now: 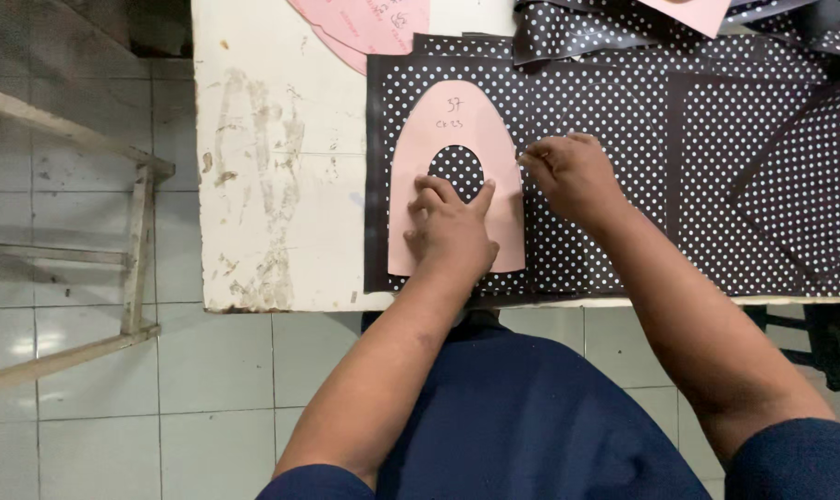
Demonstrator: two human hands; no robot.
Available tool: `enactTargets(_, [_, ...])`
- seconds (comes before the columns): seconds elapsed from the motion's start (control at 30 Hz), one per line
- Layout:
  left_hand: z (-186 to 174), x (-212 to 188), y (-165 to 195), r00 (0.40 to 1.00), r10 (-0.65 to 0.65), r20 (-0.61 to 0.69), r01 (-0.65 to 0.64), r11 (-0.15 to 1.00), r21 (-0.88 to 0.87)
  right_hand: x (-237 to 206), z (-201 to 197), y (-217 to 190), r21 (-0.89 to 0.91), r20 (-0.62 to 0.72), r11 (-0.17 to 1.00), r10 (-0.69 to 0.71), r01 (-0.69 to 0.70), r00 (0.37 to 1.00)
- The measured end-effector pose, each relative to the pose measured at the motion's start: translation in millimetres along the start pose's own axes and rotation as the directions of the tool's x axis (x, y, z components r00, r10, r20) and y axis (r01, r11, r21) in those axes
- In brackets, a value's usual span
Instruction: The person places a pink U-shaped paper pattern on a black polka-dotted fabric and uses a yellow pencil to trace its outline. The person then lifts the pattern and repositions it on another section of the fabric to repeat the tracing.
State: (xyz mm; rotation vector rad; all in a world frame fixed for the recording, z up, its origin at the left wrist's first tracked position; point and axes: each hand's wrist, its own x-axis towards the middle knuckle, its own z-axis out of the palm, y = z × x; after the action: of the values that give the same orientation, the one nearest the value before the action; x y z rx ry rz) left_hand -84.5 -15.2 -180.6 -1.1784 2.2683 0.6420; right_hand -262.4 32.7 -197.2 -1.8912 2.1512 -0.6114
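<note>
Where tiles meet, worn white table (272, 185), wooden frame (137, 250)

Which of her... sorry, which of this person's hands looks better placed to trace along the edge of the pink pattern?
Probably the right hand: its fingertips sit at the pink pattern's right edge, while the left hand lies flat on it, pinning it to the dotted fabric.

Two hands (452, 231) at centre frame; three pink paper patterns (457, 125), one central, two at the top edge; one white table (281, 185); one wooden frame (137, 241), left.
</note>
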Motion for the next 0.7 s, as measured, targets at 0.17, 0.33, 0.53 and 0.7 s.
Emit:
enactTargets(0.17, [1,-15,7,1.0,0.0,-0.021,0.0,1.0,0.006,-59,6,4,0.0,0.06,1.0,0.001,-0.001,0.998])
enactTargets(0.33, [9,-18,11,1.0,0.001,-0.032,0.001,0.998,0.061,-116,4,-9,0.031,0.136,0.999,-0.028,0.024,0.99])
enactTargets(0.53, [15,-25,8,1.0,-0.002,-0.03,0.004,0.996,0.092,-152,7,-31,0.042,0.189,0.998,0.038,-0.047,0.981])
enactTargets(0.7, [25,-28,3,0.998,0.012,-0.06,-0.008,0.998,0.067,-160,12,-34,0.022,0.197,0.998,0.054,-0.059,0.979])
